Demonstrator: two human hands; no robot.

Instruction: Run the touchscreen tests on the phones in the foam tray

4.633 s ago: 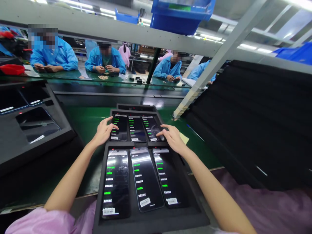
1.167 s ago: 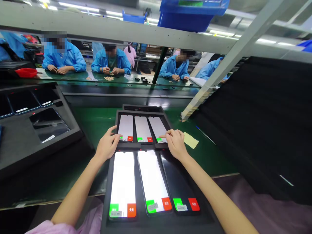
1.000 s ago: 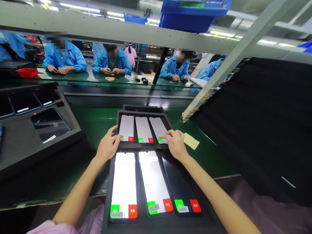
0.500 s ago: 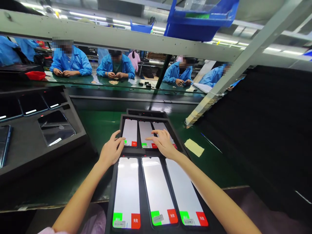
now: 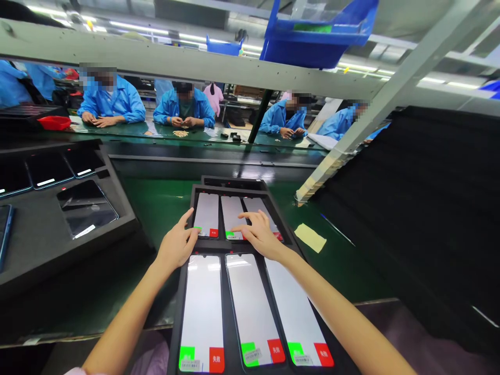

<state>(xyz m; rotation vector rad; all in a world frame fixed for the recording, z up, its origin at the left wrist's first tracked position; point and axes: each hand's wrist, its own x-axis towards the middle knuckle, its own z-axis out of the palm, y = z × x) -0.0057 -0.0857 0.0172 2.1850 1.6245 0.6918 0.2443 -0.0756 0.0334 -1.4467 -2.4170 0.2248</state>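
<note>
Several smartphones lie face up in two rows in a black foam tray (image 5: 224,246), their screens white with a green and a red box at the lower end. My left hand (image 5: 177,240) is at the tray's left edge, a fingertip at the green box of the far-left phone (image 5: 207,211). Over the far row reaches my right hand (image 5: 260,233), its fingers apart and one tip by the green box of the far-middle phone (image 5: 232,211). It partly covers the far-right phone (image 5: 255,205). Neither hand holds anything. In the near row, my right forearm overlaps the near-right phone (image 5: 291,297).
To the left, another black foam tray (image 5: 39,219) carries phones with dark screens. A yellow paper slip (image 5: 310,238) and a blue pen (image 5: 338,229) lie on the green table. A slanted post (image 5: 351,135) and black cloth (image 5: 437,208) stand at right. People in blue work opposite.
The left fingertip has come down slightly onto the green area of the far-left phone. My right hand has shifted a little left and down over the far-middle phone. The view has tilted slightly.
</note>
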